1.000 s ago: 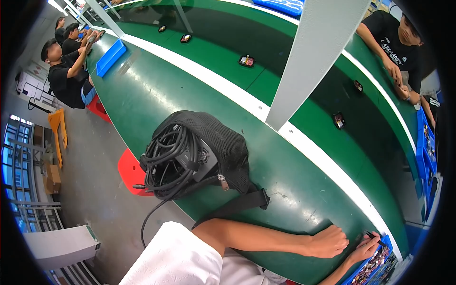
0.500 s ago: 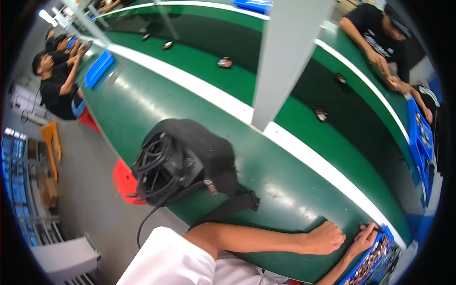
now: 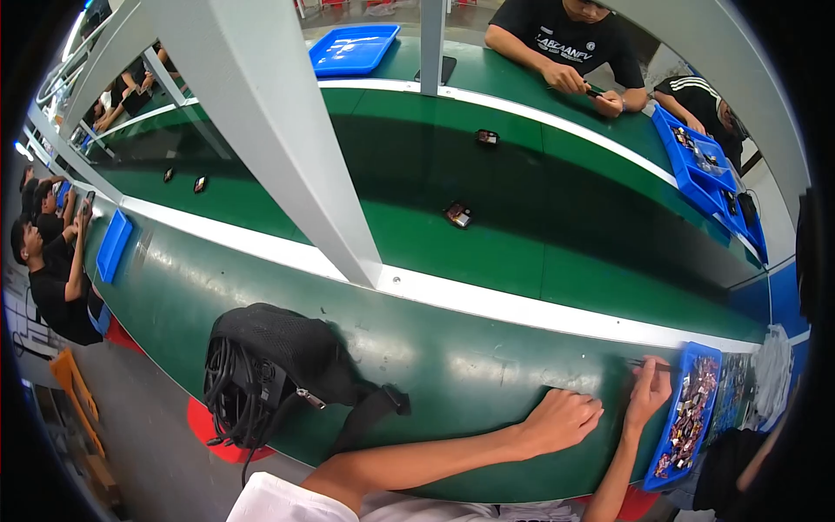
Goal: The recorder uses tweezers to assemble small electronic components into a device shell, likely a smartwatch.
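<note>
My left hand [image 3: 561,422] rests on the green worktable [image 3: 461,365], curled into a fist; whatever it may hold is hidden inside the fingers. To its right, my right hand [image 3: 649,396] is raised, with fingers pinched on a thin dark pen-like tool [image 3: 663,367]. The tool is blurred, so its exact kind does not show. Close beside the right hand lies a blue tray [image 3: 706,352] filled with many small reddish-brown and metallic parts [image 3: 691,404].
A black bag [image 3: 278,339] with coiled cables lies left of my forearm. Beyond a white rail [image 3: 496,309] runs a green conveyor [image 3: 409,235] carrying several small dark devices [image 3: 457,215]. A grey post [image 3: 270,139] rises from the rail. Co-workers sit across and far left.
The view has swung to the right, so the bag and post appear farther left. My right hand now shows left of the tray instead of overlapping its edge. The left fist stays on the table.
</note>
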### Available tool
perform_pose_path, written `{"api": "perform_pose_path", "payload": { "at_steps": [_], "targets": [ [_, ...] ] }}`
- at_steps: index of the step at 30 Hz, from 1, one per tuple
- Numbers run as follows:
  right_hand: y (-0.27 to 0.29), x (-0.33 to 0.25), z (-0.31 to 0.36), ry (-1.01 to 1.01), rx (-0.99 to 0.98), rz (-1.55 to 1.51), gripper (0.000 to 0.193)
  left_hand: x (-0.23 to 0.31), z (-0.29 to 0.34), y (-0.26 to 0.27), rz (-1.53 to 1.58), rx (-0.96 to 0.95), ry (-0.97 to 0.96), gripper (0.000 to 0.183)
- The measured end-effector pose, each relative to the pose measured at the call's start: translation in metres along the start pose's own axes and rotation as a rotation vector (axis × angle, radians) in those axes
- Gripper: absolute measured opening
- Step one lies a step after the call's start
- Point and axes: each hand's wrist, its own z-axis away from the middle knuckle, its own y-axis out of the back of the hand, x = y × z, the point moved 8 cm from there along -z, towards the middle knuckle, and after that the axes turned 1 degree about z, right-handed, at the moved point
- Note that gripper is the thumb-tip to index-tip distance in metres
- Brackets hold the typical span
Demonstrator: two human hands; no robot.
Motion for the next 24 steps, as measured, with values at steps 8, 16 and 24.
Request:
{"api": "perform_pose_path", "payload": {
  "at_steps": [8,16,24],
  "targets": [
    [-0.012,0.008,-0.002,0.019,-0.058,-0.001,0.03,-0.011,0.003,0.001,-0.017,-0.033,0.069,0.025],
    [0.011,0.047,-0.004,-0.031,0.002,0.047,0.032,-0.008,0.007,-0.016,-0.029,-0.033,0.028,0.02],
    [0.022,0.079,-0.008,-0.042,0.058,0.055,0.032,-0.014,0.011,-0.022,-0.064,0.034,0.057,0.019]
  ]
}}
